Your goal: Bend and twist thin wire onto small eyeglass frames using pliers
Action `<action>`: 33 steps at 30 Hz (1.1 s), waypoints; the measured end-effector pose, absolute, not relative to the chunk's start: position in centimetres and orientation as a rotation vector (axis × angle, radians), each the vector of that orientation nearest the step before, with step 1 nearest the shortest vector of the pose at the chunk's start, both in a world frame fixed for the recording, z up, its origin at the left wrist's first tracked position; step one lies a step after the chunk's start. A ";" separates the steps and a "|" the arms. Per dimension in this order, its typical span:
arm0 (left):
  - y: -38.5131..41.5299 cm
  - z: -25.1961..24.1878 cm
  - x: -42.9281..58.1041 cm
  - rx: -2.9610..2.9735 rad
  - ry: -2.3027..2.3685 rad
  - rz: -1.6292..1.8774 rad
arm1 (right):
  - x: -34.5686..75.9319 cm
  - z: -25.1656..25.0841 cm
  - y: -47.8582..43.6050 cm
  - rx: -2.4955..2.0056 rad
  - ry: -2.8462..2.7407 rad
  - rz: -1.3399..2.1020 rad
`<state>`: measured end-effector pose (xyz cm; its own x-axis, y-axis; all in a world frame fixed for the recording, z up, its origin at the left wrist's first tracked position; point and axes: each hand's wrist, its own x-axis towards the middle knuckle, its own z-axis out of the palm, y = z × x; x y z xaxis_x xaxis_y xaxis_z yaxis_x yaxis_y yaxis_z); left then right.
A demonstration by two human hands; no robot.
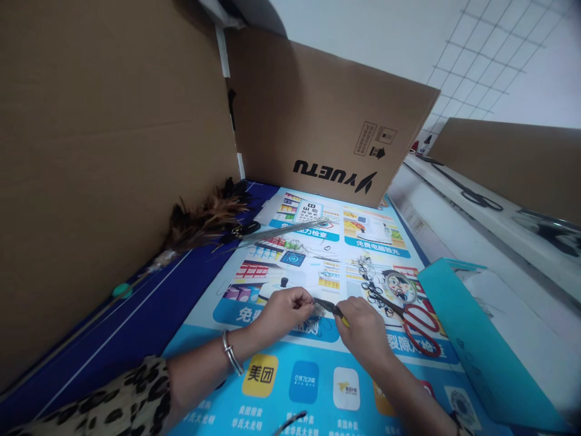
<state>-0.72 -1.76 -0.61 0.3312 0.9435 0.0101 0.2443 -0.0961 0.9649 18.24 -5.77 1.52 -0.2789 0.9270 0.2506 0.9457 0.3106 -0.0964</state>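
In the middle of the printed sheet, my left hand (290, 307) is closed in a pinch on a piece of thin wire (319, 311), whose exact shape is too small to make out. My right hand (367, 330) wraps round a pair of pliers (330, 306) with dark jaws and a yellow handle. The jaws point left and meet the wire at my left fingertips. Just beyond the hands lies a bundle of straight thin wires (290, 229). To the right of my right hand are small dark bent wire pieces (376, 297) and red-handled scissors (420, 327).
A turquoise open box (481, 351) stands at the right edge. Cardboard panels (327, 115) wall off the back and left. A feather duster (204, 215) lies along the left panel. Black scissors (474, 195) rest on a white ledge at far right.
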 end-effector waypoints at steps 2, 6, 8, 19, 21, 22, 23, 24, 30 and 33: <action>-1.8 -0.7 -0.7 1.580 1.105 0.864 | 18.3 1.5 -5.8 -1.705 -2.319 -0.101; -1.7 -1.0 -0.7 1.574 1.095 0.873 | 18.2 1.6 -5.8 -1.716 -2.324 -0.095; -1.7 -1.0 -0.7 1.569 1.096 0.879 | 18.2 1.7 -5.9 -1.716 -2.330 -0.104; -1.7 -1.0 -0.7 1.573 1.114 0.881 | 18.3 1.5 -5.8 -1.706 -2.333 -0.148; -1.7 -1.1 -0.7 1.588 1.121 0.890 | 18.3 1.6 -5.8 -1.719 -2.333 -0.144; -1.7 -1.1 -0.7 1.594 1.123 0.892 | 18.3 1.6 -5.8 -1.725 -2.333 -0.143; -1.7 -1.1 -0.7 1.599 1.125 0.890 | 18.3 1.6 -5.8 -1.728 -2.334 -0.143; -1.8 -1.1 -0.7 1.603 1.125 0.885 | 18.3 1.7 -5.8 -1.730 -2.335 -0.142; -1.9 -0.8 -0.8 1.589 1.100 0.851 | 18.2 1.5 -5.8 -1.736 -2.349 -0.134; -1.9 -0.8 -0.8 1.593 1.103 0.852 | 18.2 1.5 -5.8 -1.746 -2.365 -0.119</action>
<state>-0.81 -1.94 -0.81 0.3410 0.9399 0.0152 0.2518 -0.1069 0.9619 18.21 -5.80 1.51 -0.2831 0.9365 0.2070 0.9526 0.2996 -0.0529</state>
